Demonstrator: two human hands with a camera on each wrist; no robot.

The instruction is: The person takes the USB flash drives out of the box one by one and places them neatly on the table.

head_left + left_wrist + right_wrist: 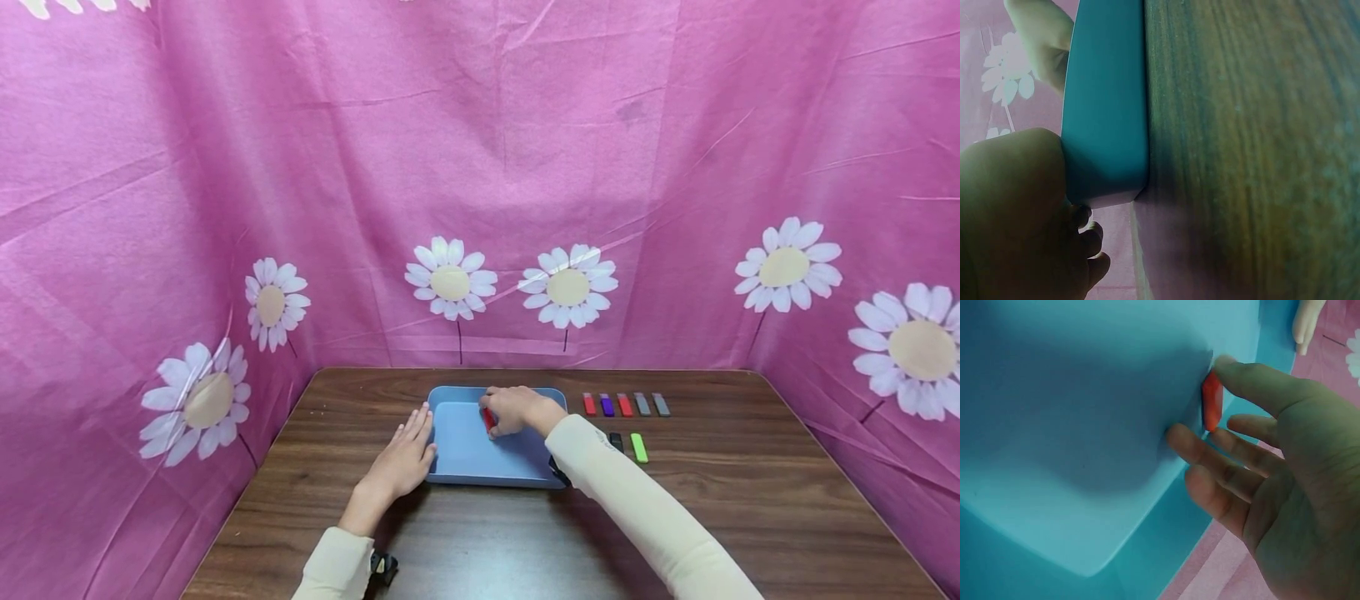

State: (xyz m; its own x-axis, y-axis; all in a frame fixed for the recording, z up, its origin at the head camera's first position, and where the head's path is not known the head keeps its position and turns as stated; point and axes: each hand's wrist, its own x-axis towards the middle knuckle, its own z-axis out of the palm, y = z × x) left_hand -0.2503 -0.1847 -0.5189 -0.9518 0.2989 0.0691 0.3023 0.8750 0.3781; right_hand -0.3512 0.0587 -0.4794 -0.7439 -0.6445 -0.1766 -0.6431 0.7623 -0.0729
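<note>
A shallow blue tray (459,450) lies on the table. My right hand (517,410) reaches into it and pinches a small red stick (488,418) between thumb and fingertips. In the right wrist view the red stick (1212,403) is at the tray floor, close to the side wall, its exact kind unclear. At the tray's left edge my left hand (402,458) rests with fairly straight fingers against the rim. The left wrist view shows that hand (1016,200) dark beside the tray's outer wall (1107,94).
Right of the tray stands a row of small sticks: a red one (589,405), a purple one (607,406), another red one (625,406) and grey ones (651,405). Nearer lie a black piece (616,442), partly behind the right sleeve, and a green stick (639,448). Pink curtains surround the wooden table (720,500).
</note>
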